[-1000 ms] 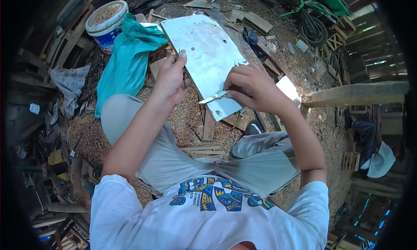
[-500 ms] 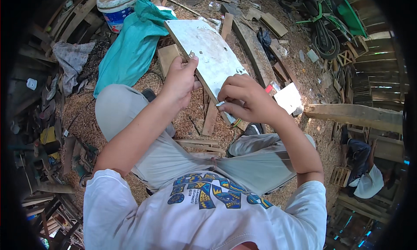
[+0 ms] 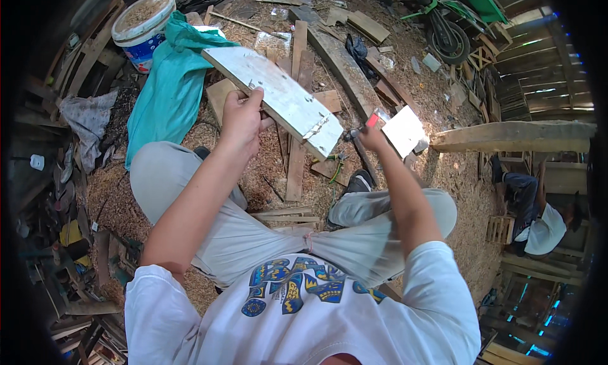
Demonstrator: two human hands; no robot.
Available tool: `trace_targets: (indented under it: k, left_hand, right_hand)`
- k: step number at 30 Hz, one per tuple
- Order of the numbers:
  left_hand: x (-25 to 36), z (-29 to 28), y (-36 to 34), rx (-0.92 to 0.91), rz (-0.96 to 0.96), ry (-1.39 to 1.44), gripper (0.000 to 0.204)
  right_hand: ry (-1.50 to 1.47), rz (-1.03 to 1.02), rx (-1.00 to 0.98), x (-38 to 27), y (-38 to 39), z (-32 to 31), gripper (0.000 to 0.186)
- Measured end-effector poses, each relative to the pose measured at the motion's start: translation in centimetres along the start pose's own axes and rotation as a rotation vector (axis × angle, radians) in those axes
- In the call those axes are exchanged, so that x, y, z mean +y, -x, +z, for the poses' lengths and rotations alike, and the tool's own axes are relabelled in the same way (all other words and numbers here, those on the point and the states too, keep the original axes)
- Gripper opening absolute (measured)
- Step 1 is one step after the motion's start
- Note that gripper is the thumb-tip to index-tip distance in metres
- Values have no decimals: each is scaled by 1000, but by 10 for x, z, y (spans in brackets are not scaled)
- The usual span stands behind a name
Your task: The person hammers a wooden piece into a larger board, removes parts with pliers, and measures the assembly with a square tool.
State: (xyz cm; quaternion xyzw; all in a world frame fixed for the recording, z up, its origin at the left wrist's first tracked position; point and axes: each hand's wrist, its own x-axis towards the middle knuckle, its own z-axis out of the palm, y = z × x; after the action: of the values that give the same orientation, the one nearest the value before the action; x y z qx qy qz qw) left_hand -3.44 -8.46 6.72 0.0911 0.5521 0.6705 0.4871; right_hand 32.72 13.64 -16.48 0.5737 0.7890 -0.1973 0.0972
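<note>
My left hand (image 3: 242, 121) grips the lower edge of a long board (image 3: 269, 80), thumb on top and fingers beneath. The board's upper face is white and scuffed, with dark marks, and a raised strip crosses it near the right end. It is held tilted above the ground. To the right of that end, my right hand (image 3: 373, 140) is closed on a tool with a dark metal head (image 3: 352, 135), perhaps a hammer; the fingers partly hide it. A red piece (image 3: 372, 120) shows just beyond the hand; whether it belongs to the tool I cannot tell.
Wood shavings cover the ground, with planks (image 3: 335, 54) and offcuts beyond the board. A white panel (image 3: 404, 132) lies right of my hand. Yellow-green handles (image 3: 337, 166) show below the board. A teal sack (image 3: 168, 92) and bucket (image 3: 144, 32) stand left. Another person (image 3: 541, 225) sits far right.
My right hand has left the board's near end, where it pinched a small pale piece, and reached right to the tool. The left hand still holds the board, whose right end has risen.
</note>
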Motion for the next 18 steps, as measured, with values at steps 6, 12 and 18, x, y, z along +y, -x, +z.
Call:
trace_targets:
  k: [6,12,18]
  left_hand:
    - [-4,0,3,79,-41,9,28]
    - [-5,-9,-2,108,-105,51,31]
    - [-13,-9,-17,54,-131,31,29]
  right_hand:
    - [-58,372,-343,61,53,97,70]
    - [-94,330,-283,64,54,127,82]
    - [-311,576,-83,75,54,130,87]
